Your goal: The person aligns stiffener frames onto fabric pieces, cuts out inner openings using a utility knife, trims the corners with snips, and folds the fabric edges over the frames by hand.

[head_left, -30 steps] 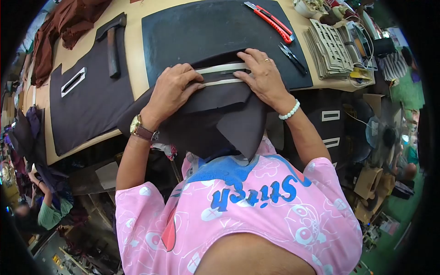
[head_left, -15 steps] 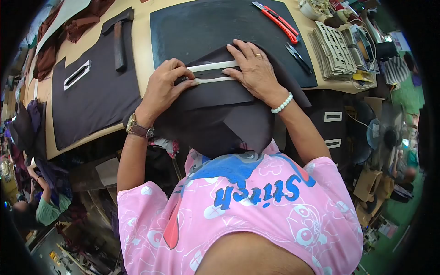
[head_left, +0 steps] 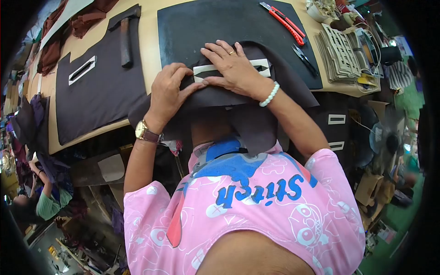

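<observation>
A dark cloth piece (head_left: 293, 78) lies over the table's front edge, with part of it hanging toward my lap. On it is a white rectangular frame (head_left: 263, 64) with a long dark slit inside. My left hand (head_left: 170, 89) is at the frame's left end, thumb and index finger closed on the dark cloth there. Flat across the middle of the frame lies my right hand (head_left: 236, 68), its fingers stretched out and its thumb near the left thumb. It hides the middle of the frame and slit.
A black mat (head_left: 197, 27) holds a red utility knife (head_left: 286, 25) and small black snips (head_left: 306, 59). To the left, a hammer (head_left: 126, 43) lies on another dark cloth piece (head_left: 105, 101) with a white-framed slit. Stacked cards (head_left: 337, 52) stand at right. A person (head_left: 48, 201) is at far left.
My right hand has slid left from the frame's right end onto its middle, uncovering that end. The cloth's near part has dropped away from over my lap. The view has shifted slightly.
</observation>
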`<action>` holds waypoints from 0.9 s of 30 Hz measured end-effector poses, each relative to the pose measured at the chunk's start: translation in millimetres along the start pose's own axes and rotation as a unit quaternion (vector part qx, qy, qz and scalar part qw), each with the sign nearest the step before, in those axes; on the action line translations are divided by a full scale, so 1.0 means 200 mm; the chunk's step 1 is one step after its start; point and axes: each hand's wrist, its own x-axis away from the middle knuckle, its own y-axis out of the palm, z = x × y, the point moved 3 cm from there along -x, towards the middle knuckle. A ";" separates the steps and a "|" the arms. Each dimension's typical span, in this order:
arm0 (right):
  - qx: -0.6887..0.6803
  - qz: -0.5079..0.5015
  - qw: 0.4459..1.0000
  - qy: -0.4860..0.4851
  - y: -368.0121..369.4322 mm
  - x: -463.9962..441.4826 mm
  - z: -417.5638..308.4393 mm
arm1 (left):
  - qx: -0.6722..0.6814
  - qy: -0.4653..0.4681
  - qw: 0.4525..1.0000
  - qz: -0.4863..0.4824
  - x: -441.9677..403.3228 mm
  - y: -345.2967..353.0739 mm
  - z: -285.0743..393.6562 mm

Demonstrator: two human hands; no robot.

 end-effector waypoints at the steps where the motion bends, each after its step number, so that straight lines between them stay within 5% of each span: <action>1: 0.005 0.014 1.000 -0.019 -0.03 -0.01 0.01 | -0.008 0.007 1.000 0.009 0.01 0.00 0.00; 9: -0.144 -0.194 0.969 -0.055 -0.07 -0.37 -0.10 | -0.138 0.044 0.978 0.152 0.07 -0.02 0.07; 12: -0.200 -0.023 0.979 -0.024 -0.15 -0.52 -0.07 | -0.140 0.039 0.966 0.214 0.00 -0.11 0.18; 16: -0.388 0.324 0.850 0.145 -0.42 -0.59 0.12 | -0.121 0.020 0.962 0.245 -0.17 -0.17 0.34; 18: -0.506 0.357 0.765 0.175 -0.45 -0.54 0.21 | -0.139 0.009 0.958 0.250 -0.26 -0.15 0.39; 25: -0.603 0.427 0.646 0.194 -0.52 -0.17 0.28 | -0.158 0.081 0.950 0.257 -0.45 0.02 0.33; 27: -0.546 0.458 0.662 0.232 -0.49 -0.02 0.40 | -0.144 0.104 0.958 0.226 -0.43 0.06 0.31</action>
